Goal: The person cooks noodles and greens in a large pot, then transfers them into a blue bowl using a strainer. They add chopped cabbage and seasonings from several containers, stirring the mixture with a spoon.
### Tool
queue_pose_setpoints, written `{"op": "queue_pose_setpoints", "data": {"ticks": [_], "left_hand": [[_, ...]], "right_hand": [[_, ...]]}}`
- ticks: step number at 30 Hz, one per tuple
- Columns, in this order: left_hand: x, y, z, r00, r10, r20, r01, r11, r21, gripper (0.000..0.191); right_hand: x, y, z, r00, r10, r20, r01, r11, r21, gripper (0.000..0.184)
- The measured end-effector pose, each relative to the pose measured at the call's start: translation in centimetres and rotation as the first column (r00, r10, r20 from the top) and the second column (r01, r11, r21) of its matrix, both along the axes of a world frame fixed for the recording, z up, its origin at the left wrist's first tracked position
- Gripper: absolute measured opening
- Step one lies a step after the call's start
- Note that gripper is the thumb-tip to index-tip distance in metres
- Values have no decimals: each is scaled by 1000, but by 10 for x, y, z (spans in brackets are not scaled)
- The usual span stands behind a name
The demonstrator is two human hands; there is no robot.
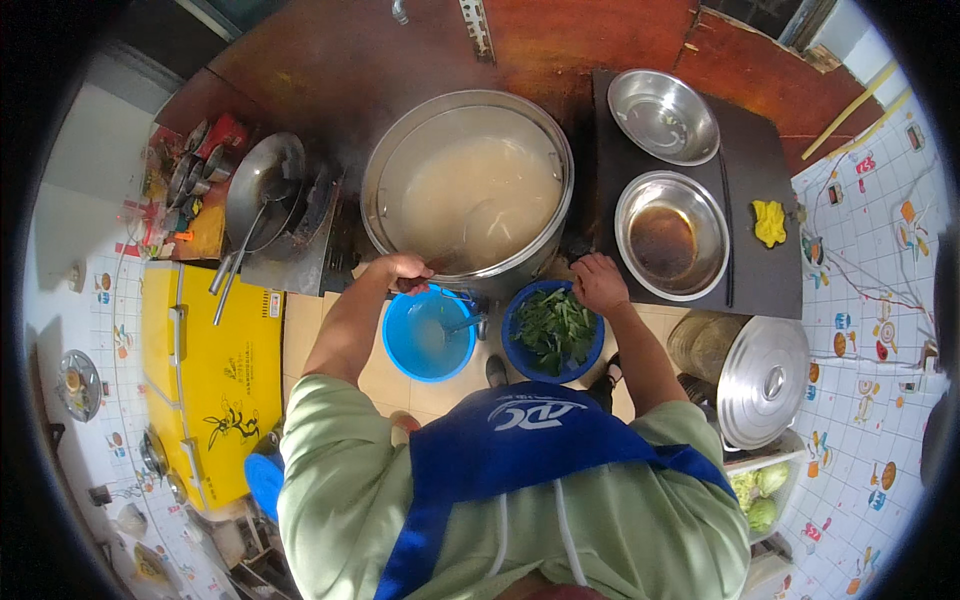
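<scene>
In front of me stands a large metal stockpot (pixel 373 217) filled with a cloudy, pale liquid (pixel 457 180). At its near left rim, my left hand (pixel 405 271) grips the dark handle of a stirring tool (pixel 442 264). The tool slants into the pot, and its far end is obscured by the liquid. My right hand (pixel 601 283) has curled fingers by the near corner of the dark counter, above a blue basin of leafy greens (pixel 553 330). Whether it holds anything is not visible. Below the pot sits a light-blue bucket (pixel 390 341) with cloudy water and a utensil inside.
On the dark counter (pixel 757 277) at right are a steel bowl of brown liquid (pixel 664 244), another steel bowl (pixel 664 116) and a yellow cloth (pixel 769 223). At left are a wok (pixel 251 169) with a ladle and a yellow chest freezer (pixel 225 390). A round metal lid (pixel 765 405) leans at right.
</scene>
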State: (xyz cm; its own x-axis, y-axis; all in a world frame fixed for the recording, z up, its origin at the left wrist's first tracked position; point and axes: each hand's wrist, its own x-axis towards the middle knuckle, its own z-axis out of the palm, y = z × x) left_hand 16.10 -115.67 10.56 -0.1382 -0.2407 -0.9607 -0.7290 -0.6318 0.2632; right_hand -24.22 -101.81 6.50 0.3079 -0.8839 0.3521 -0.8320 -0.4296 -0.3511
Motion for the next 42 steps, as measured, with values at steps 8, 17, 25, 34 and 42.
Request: {"op": "queue_pose_setpoints", "data": {"ticks": [8,17,25,34,42], "left_hand": [[4,53,15,835,467,-291,-455,884,111,15],[47,126,6,914,-122,387,376,611,-696,53],[70,219,-52,802,149,579,387,609,-692,72],[36,223,-78,888,278,367,166,550,-818,65],[39,214,-76,895,254,365,186,531,-827,64]], "right_hand": [[0,0,-3,1000,7,-14,-7,1000,1,21],[2,-3,-8,995,8,-101,-6,1000,23,18],[3,-4,-4,992,26,-126,-19,998,51,18],[4,-2,0,989,25,-146,-21,999,31,18],[3,-1,0,991,33,-127,-30,999,22,15]]}}
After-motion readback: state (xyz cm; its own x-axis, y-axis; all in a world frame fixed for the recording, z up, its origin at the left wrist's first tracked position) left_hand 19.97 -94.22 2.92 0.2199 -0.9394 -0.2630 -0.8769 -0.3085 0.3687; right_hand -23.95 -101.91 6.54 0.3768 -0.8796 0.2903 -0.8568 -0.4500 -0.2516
